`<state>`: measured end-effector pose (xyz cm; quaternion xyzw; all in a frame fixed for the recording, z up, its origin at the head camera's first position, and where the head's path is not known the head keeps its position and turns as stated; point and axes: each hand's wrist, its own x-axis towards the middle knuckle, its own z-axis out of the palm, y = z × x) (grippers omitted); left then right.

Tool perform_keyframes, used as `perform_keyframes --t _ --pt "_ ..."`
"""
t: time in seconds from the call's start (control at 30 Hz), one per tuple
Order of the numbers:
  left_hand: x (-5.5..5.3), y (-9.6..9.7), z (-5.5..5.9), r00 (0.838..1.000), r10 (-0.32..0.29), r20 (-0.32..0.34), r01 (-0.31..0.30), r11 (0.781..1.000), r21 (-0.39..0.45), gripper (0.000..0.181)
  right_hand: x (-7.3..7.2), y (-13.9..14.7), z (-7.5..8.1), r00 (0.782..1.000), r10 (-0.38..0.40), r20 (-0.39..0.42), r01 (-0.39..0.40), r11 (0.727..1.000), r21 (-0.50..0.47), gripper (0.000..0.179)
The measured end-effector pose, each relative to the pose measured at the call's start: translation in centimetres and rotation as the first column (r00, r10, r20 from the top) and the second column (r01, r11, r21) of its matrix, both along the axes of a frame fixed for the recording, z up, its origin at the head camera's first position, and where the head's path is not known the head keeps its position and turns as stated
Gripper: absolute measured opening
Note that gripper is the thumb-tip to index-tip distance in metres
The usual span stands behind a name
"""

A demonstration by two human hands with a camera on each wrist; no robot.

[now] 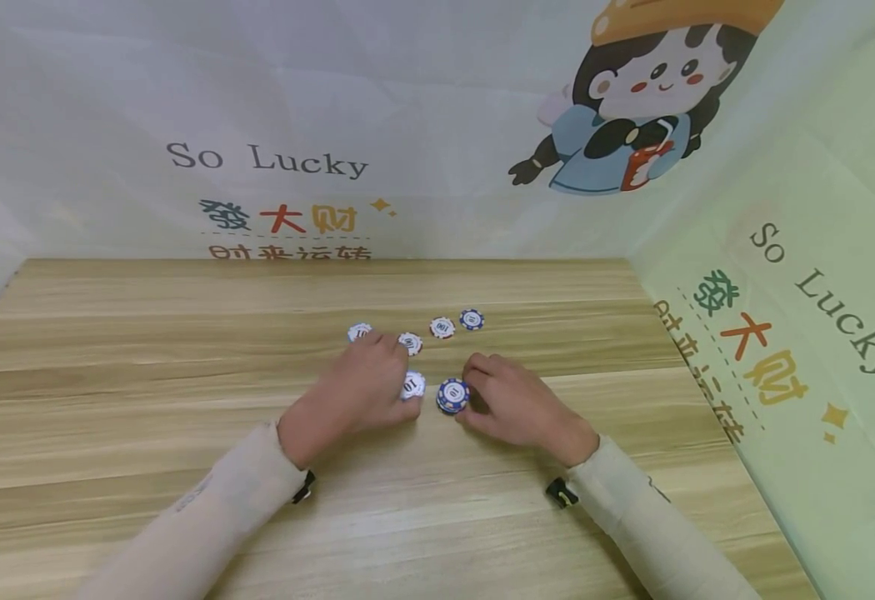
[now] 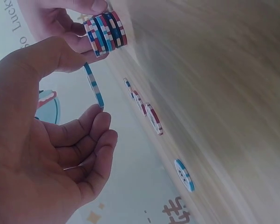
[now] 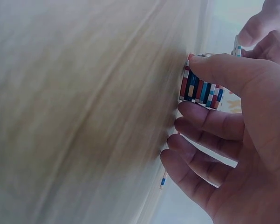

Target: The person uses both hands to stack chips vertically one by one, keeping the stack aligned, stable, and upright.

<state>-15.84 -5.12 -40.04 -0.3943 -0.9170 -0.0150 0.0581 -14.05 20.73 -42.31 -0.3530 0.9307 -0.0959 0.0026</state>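
Note:
My left hand pinches a light blue and white poker chip between thumb and fingertips. In the left wrist view this chip is seen edge-on, raised off the table. Just to its right stands a stack of poker chips, with a blue "10" chip on top. My right hand holds the stack between thumb and fingers. From the right wrist view, the stack shows mixed red, blue, light blue and dark edges; the thumb lies on one side, the index finger on the other.
Behind the hands lie several loose chips: a light blue one partly hidden by my left hand, two red ones and a blue one. The wooden table meets printed cloth walls at the back and right.

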Motion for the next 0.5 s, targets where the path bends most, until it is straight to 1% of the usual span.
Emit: perform_keyframes --t 0.23,0.5 --pt "0.0 0.8 0.3 1.0 -0.011 0.007 0.011 1.0 -0.008 0.046 0.0 0.0 -0.1 1.0 0.005 0.001 -0.005 1.0 -0.007 0.04" --pt "-0.4 1.6 0.1 0.999 -0.032 -0.005 0.032 0.999 -0.006 0.047 0.0 0.0 0.0 1.0 0.009 -0.01 -0.009 1.0 -0.012 0.039"
